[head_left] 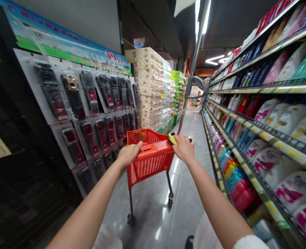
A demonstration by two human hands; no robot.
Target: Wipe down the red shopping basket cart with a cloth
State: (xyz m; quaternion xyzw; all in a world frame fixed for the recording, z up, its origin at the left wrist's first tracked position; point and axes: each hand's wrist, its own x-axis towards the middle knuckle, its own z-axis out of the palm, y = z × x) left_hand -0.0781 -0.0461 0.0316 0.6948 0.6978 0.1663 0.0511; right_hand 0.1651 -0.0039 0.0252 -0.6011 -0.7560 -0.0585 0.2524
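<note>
A small red plastic shopping cart (153,162) with perforated basket walls and grey legs on casters stands in front of me. My left hand (129,153) is closed on the left end of its handle, thumb on top. My right hand (183,147) is closed around the handle's right end. By its thumb and index finger shows a small yellow-and-black piece (172,139); I cannot make out what it is. A tall metal pole (196,52) with a grey loop rises just beyond my right hand; its lower end is hidden.
On the left hangs a rack of packaged belts (90,91), with stacked cartons (148,86) beyond it. Shelves of bottles (268,152) line the right side closely. The tiled aisle floor (191,124) runs ahead between them.
</note>
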